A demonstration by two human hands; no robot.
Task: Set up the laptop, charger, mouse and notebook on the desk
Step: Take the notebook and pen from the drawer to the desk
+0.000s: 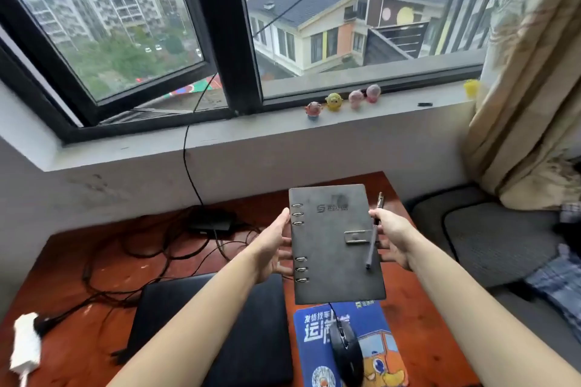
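While held by both hands, grey notebook (336, 245) shows 6 rings, pen (373, 239).

left hand (273, 245) and right hand (393, 237) raised, fingers gripping

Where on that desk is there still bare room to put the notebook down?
Bare wood shows on the desk behind the mouse pad, toward the wall, and a strip between the laptop and the white plug. The back left is crowded with tangled cables.
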